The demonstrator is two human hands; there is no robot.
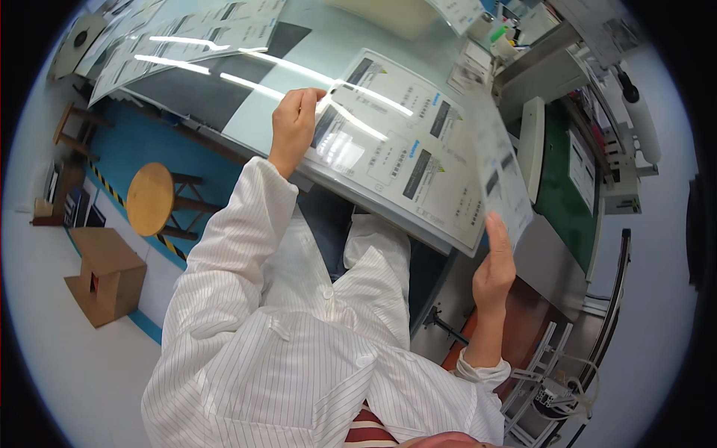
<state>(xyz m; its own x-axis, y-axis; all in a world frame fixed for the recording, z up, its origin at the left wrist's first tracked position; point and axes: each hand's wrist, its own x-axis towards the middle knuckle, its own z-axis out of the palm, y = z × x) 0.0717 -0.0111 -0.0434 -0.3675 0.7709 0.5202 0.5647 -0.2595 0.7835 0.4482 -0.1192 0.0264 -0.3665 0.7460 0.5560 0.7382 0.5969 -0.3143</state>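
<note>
A glossy printed sheet, with rows of dark panels and small yellow-green marks, lies along the table's near edge. My left hand is closed at its left edge, the fingertips bent onto the border. On the right, a second printed sheet stands tilted up and is smeared by motion. My right hand grips the lower edge of that raised sheet; part of its fingers is hidden behind it.
More printed sheets lie on the pale table at the far left. To the right is a machine with a green bed. A wooden stool and an opened cardboard box are on the left, with a metal frame at the lower right.
</note>
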